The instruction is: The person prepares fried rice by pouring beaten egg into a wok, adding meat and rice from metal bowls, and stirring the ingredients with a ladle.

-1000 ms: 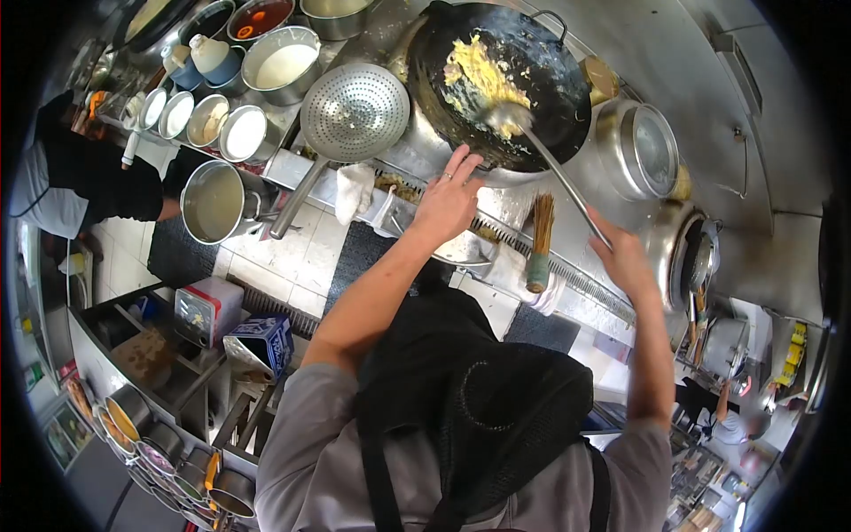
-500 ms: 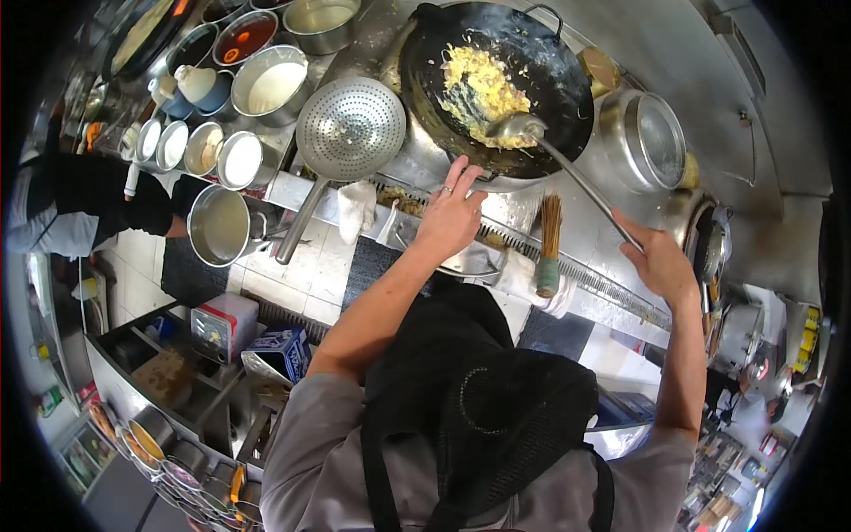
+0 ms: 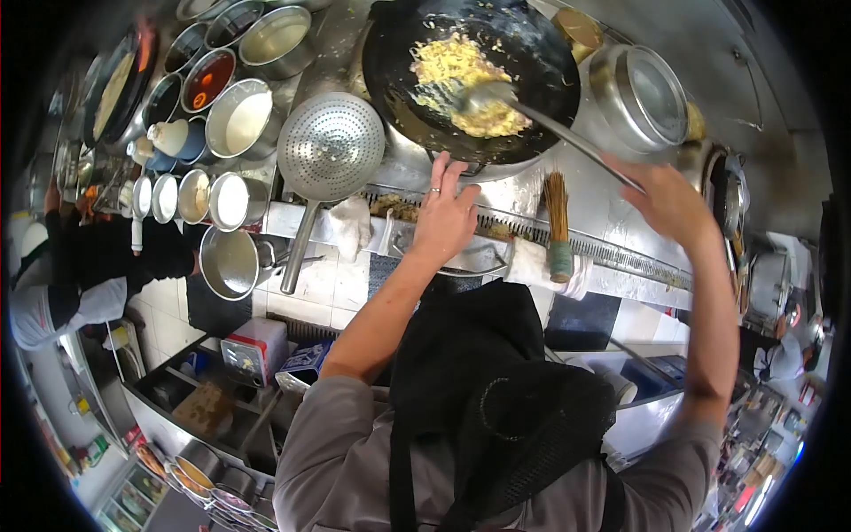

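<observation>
My right hand [image 3: 667, 199] is closed around the handle of a long metal ladle [image 3: 576, 140]. The ladle's bowl, blurred by motion, lies in yellow scrambled egg [image 3: 456, 62] inside a black wok [image 3: 545, 93]. At the wok's near side, my left hand [image 3: 446, 213] has its fingers stretched out and the thumb apart. Its fingertips are close to the wok's rim and the small near handle; whether they touch, I cannot tell. A bamboo brush [image 3: 558, 226] stands to the right of that hand, and a perforated strainer [image 3: 331, 146] lies to its left.
Several metal pots and cups of sauces and powders, among them a pot of white contents [image 3: 241, 120], stand at left. A lidded metal pot [image 3: 651, 93] is right of the wok. Cloths [image 3: 353, 226] hang over the front edge. Another person [image 3: 97, 266] is at far left.
The ladle's bowl has moved left through the egg, and my right hand has shifted slightly with its handle. The whole view has shifted a little. My left hand stays by the wok's near side.
</observation>
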`<state>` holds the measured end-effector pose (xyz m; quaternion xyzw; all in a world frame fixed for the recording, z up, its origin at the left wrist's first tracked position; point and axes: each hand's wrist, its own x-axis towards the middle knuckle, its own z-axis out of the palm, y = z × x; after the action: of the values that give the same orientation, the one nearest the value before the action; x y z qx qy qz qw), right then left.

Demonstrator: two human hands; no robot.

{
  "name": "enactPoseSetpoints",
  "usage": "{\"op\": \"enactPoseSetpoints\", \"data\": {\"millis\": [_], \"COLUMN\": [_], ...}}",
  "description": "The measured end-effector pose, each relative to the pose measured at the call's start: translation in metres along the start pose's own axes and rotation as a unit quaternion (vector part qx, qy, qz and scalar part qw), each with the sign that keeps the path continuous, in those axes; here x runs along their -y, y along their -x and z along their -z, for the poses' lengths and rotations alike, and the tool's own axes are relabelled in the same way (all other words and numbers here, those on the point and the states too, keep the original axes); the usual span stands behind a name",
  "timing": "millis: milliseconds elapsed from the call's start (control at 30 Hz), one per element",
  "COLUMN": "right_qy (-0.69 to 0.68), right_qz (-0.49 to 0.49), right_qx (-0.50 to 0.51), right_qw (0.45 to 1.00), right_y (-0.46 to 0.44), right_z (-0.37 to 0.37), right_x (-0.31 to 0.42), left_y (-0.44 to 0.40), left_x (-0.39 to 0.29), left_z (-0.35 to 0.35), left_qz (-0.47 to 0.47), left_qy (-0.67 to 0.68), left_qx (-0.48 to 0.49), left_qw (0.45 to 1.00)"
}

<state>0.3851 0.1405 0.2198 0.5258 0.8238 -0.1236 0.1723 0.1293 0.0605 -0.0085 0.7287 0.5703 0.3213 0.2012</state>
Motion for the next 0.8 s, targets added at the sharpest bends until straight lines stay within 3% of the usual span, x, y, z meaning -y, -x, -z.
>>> {"op": "enactPoseSetpoints", "data": {"millis": [33, 267, 400, 433, 467, 633, 733, 800], "right_qy": [0.006, -0.115, -0.067, -0.041, -0.026, 0.026, 0.044, -0.014], "right_qz": [-0.040, -0.016, -0.069, -0.082, -0.065, 0.003, -0.025, -0.053], "right_qx": [-0.012, -0.258, -0.217, -0.133, -0.123, -0.130, -0.080, -0.013], "right_qw": [0.999, 0.959, 0.971, 0.987, 0.990, 0.991, 0.995, 0.998], "right_y": [-0.025, -0.094, -0.102, -0.093, -0.071, 0.026, 0.061, 0.074], "right_z": [-0.016, -0.073, -0.091, -0.093, -0.087, 0.005, 0.050, 0.054], "right_x": [0.006, 0.021, 0.012, 0.000, -0.008, -0.038, -0.015, -0.010], "left_y": [0.000, -0.002, -0.002, -0.001, 0.001, -0.002, -0.002, -0.002], "left_x": [-0.002, 0.001, 0.001, 0.003, 0.004, -0.002, 0.004, 0.003], "left_z": [-0.002, -0.006, -0.005, -0.004, -0.003, 0.001, -0.005, -0.007], "left_qz": [-0.005, 0.001, -0.011, -0.012, -0.006, 0.000, -0.015, -0.006], "left_qy": [0.002, -0.023, -0.036, -0.035, -0.033, -0.003, -0.002, 0.008], "left_qx": [0.003, 0.035, 0.024, 0.026, 0.025, 0.028, 0.037, 0.050], "left_qw": [1.000, 0.999, 0.999, 0.999, 0.999, 1.000, 0.999, 0.999]}}
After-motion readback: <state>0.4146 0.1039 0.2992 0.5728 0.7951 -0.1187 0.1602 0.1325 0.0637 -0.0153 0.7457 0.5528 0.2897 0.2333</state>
